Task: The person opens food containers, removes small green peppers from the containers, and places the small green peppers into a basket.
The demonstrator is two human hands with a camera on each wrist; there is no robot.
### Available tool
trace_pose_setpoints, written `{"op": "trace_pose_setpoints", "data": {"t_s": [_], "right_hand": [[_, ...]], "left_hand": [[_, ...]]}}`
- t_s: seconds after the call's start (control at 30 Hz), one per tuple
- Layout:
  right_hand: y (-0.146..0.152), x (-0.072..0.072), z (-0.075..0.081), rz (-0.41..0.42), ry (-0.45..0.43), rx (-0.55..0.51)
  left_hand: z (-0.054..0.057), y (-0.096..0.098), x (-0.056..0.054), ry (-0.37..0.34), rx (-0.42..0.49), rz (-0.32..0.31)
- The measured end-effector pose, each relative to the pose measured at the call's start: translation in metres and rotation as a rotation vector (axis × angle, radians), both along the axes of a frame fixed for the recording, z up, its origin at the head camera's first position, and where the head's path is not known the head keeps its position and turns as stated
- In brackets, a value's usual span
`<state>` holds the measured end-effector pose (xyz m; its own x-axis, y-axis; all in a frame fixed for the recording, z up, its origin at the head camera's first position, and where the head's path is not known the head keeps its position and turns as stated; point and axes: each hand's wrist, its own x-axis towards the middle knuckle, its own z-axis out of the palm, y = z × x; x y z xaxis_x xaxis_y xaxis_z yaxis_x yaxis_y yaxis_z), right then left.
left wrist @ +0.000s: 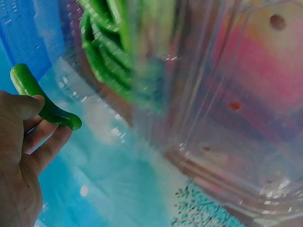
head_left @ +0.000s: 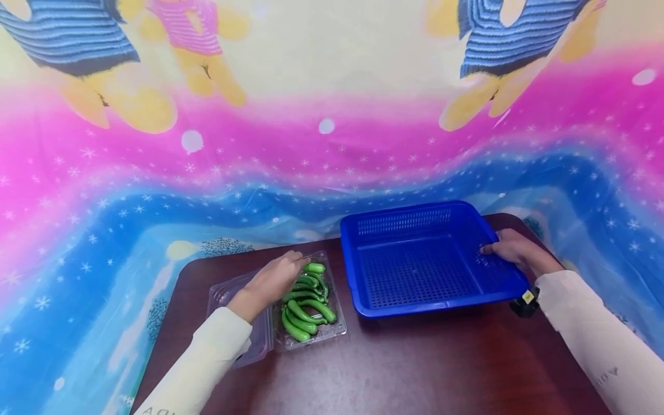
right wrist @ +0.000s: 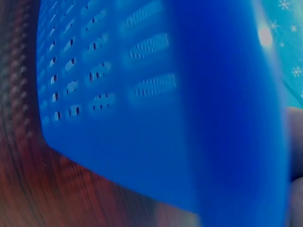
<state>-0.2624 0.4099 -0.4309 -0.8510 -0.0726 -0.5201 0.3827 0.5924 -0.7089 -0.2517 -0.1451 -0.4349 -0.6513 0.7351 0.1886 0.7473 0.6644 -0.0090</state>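
My left hand [head_left: 277,278] is over the far end of a clear plastic clamshell box [head_left: 338,329], which holds several green peppers [head_left: 305,324]. Between thumb and fingers it pinches one smooth, slightly curved green pepper [left wrist: 34,89], plain in the left wrist view. A blue perforated plastic basket [head_left: 415,275] stands right of the box, nothing inside it. My right hand [head_left: 510,249] grips its right rim, thumb over the inner side. In the right wrist view the basket's outer wall [right wrist: 142,137] fills most of the picture, with fingers [right wrist: 297,146] partly visible at the right edge.
The box's clear lid [head_left: 257,346] lies folded out to the left on the dark reddish-brown table [head_left: 404,369]. Behind and around the table hangs a cloth [head_left: 290,155] printed in pink and blue with snowflakes.
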Motion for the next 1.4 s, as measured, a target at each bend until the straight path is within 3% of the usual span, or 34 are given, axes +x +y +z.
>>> {"op": "trace_pose_setpoints", "data": {"t_s": [0.1,0.27,0.6,0.87,1.23,1.4], "right_hand": [[-0.002,0.001,-0.001,-0.001,-0.004,-0.016],[-0.009,0.002,0.0,0.013,0.02,-0.035],[-0.012,0.001,-0.001,0.03,0.017,-0.008],[-0.012,-0.001,-0.002,0.032,0.028,-0.013],[-0.012,-0.001,-0.002,0.019,0.026,-0.013],[-0.012,-0.002,-0.005,0.014,0.028,-0.02]], "left_hand": [[0.01,0.001,-0.004,0.01,0.018,0.004],[0.024,0.003,-0.011,-0.046,0.04,0.051],[0.04,0.015,-0.017,-0.075,0.057,0.066],[0.052,0.037,-0.026,-0.018,0.009,0.076],[0.068,0.066,-0.034,-0.052,0.063,0.086],[0.073,0.082,-0.039,-0.044,0.044,0.093]]}}
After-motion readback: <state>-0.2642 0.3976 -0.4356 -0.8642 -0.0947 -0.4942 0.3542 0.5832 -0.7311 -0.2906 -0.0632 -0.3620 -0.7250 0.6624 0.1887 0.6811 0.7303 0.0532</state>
